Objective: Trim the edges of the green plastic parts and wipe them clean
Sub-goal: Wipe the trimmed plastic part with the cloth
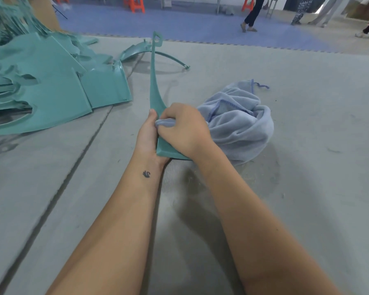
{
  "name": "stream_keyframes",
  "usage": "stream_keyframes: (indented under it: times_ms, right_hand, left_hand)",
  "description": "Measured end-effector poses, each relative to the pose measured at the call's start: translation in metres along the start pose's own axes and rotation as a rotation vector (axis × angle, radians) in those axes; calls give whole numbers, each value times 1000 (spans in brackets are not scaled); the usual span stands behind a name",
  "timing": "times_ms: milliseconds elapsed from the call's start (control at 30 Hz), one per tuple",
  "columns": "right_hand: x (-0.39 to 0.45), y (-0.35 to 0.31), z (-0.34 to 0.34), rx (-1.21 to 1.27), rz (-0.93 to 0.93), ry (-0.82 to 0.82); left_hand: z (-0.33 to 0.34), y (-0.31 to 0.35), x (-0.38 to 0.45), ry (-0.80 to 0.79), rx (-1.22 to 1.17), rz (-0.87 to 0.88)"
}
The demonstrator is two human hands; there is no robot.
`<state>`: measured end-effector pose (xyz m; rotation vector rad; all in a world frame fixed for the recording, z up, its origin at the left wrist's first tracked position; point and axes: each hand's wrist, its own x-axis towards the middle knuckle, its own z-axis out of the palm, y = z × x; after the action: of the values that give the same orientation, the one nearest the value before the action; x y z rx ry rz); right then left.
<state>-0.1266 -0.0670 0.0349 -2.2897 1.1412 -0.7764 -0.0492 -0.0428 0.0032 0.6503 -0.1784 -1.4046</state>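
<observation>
Head view: I see both hands meeting on one long green plastic part (154,81), held upright over the grey floor (285,188). Left hand (146,137) grips the wide lower end from the left, thumb lying up along the face of the part. Right hand (184,130) has its fingers curled round a bunched fold of the blue cloth (239,122) and presses it against the same part, touching the left hand's thumb. Rest of the cloth lies crumpled on the floor just right of the part, under and behind the right wrist. Part tapers to a narrow tip with a small loop at the far end. Pile of green plastic parts (43,88) sits well to the left of the held part; one curved green strip (170,56) lies on the floor just behind it. Beyond it, blue floor mat (179,24), orange stools (136,4) and legs of people standing (251,13) further back.
</observation>
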Motion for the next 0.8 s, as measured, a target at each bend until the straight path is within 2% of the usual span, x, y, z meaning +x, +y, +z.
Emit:
stream_keyframes:
  times_ms: [100,267,433,667,800]
  right_hand:
    - [3,4,3,-2,38,4]
    - [13,16,2,-72,89,76]
    - [7,20,6,-170,-2,100]
    - [-11,13,-16,205,-69,-218]
    - [-19,11,-33,235,-69,-419]
  left_hand:
    - [1,1,0,26,11,13]
    - [0,1,-1,-17,51,29]
    - [0,3,1,-23,35,37]
    - [-2,3,1,-3,-14,-17]
    - [-2,1,1,6,21,0]
